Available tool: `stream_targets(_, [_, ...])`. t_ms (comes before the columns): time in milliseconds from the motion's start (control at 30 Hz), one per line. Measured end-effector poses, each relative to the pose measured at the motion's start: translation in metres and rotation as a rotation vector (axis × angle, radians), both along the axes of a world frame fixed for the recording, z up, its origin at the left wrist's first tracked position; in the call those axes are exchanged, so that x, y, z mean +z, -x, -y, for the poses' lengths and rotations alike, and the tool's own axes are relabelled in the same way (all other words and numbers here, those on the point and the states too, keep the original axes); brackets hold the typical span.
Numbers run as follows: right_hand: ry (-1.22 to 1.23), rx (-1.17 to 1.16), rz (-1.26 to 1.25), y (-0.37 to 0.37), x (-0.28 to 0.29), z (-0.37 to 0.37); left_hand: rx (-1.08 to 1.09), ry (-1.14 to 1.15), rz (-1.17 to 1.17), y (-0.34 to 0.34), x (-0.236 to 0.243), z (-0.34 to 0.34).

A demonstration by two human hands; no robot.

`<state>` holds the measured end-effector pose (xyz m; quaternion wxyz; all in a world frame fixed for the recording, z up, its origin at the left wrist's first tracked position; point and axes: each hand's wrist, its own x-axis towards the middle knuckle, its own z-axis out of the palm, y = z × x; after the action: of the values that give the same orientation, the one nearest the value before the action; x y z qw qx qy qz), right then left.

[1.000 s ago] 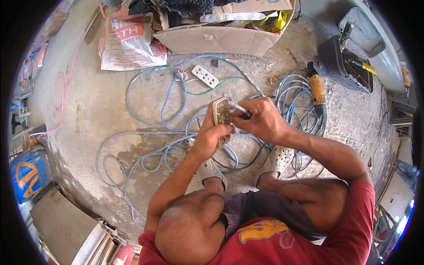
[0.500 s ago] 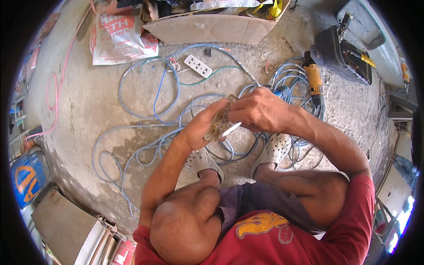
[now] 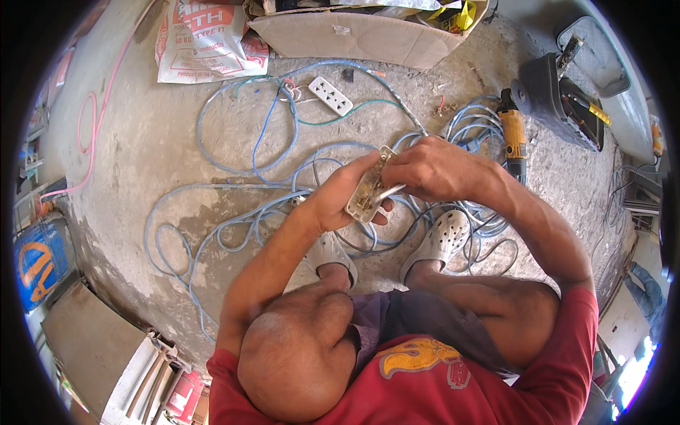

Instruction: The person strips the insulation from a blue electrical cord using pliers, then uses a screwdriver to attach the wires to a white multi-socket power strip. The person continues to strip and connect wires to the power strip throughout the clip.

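A: What does the head view show in the person's hands?

B: The left hand [image 3: 337, 196] grips a pale casing [image 3: 360, 206], open and tilted, above the floor [image 3: 127, 177]. Brass-coloured contacts [image 3: 367, 188] show inside. The right hand [image 3: 438, 171] is closed, its fingers bent around a slim pale tool [image 3: 389, 193] that slants across the casing. Whether the tool touches a contact is too small to tell.

A: How is that step done well?

B: It looks like work on the small inner fittings. The casing is best braced firmly, left fingers kept out of the tool's path, and the tool lined up straight; a slanted push would probably slip.

A: And against half a second ago?

B: The casing's open side now faces the camera more fully, and left fingertips [image 3: 384, 211] show past its lower edge. The white socket strip [image 3: 331, 96] and blue cable [image 3: 241, 185] lie much as they did; the view itself has shifted.
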<state>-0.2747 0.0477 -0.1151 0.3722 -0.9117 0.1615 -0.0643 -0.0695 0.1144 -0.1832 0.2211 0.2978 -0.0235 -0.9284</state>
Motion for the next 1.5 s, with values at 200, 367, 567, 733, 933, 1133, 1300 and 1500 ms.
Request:
stream_targets(200, [-0.467,-0.467,0.154,0.003,0.007,0.000,0.315,0.059,0.004,-0.005,-0.003,-0.001])
stream_targets(367, [-0.775,-0.751,0.220,-0.007,0.018,-0.018,0.571,0.299,0.040,-0.005,0.018,0.011])
stream_targets(567, [-0.613,-0.763,0.349,-0.015,-0.002,-0.019,0.638,0.455,-0.041,-0.001,0.024,0.018])
stream_targets(733, [-0.561,-0.801,0.318,-0.022,-0.003,-0.020,0.615,0.579,0.033,0.002,0.025,0.012])
stream_targets(933, [-0.628,-0.833,0.354,-0.022,-0.005,-0.021,0.598,0.618,0.074,0.010,0.030,0.007])
stream_targets(1133, [-0.430,-0.775,0.281,-0.022,-0.002,-0.018,0.598,0.657,0.103,0.012,0.029,0.005])
stream_targets(1300, [-0.406,-0.781,0.263,-0.023,-0.002,-0.017,0.600,0.670,0.139,0.012,0.025,0.003])
stream_targets(1500, [-0.507,-0.812,0.102,-0.011,0.014,-0.011,0.625,0.595,0.189,0.007,0.011,0.008])
